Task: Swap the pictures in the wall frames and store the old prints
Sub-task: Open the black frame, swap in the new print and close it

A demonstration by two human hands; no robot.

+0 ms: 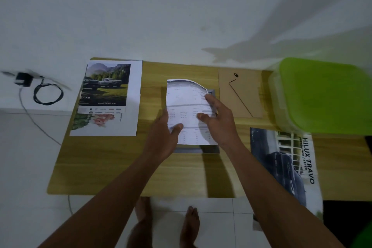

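Note:
A white printed sheet (187,104) with table text lies over a grey picture frame (210,148) in the middle of the wooden table (112,165). Its far edge curls upward. My left hand (165,137) grips the sheet's left edge, thumb on top. My right hand (218,119) presses fingers on the sheet's right side. The frame's brown backing board (247,86) with its stand lies flat to the right. A truck print (106,84) rests on a larger white sheet (128,123) at the left.
A green-lidded plastic box (326,96) sits at the table's right back corner. A dark car brochure (285,165) lies at the right front. A black charger with coiled cable (40,90) hangs on the wall at left. My bare feet (189,225) stand on white tiles.

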